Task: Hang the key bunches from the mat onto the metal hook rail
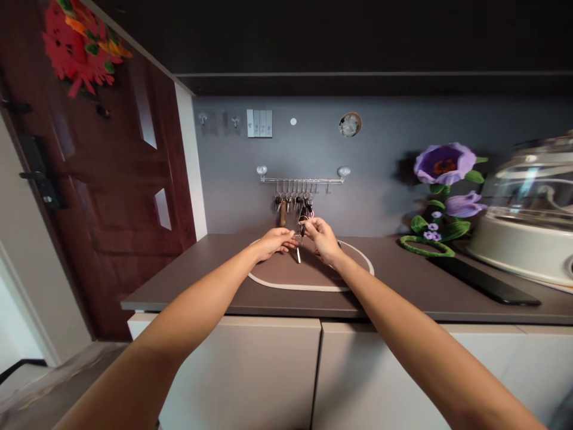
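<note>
Both my hands meet over the brown oval mat (286,280), just below a clear hook rail (302,180) on the grey wall. Several keys (289,203) hang from the rail's hooks. Between my hands is a bunch of keys (303,229) on a ring, with a small white tag (298,255) dangling under it. My right hand (323,240) is closed on the bunch from the right, thumb and fingers pinched. From the left, my left hand (275,242) pinches at the ring with its fingertips; the exact part it grips is too small to make out.
On the right of the counter (394,280) stand a purple fabric flower (445,164), a black phone-like slab (487,283) and a white appliance with a clear lid (528,239). A dark red door (120,179) is at left. A dark cabinet (340,42) overhangs the counter.
</note>
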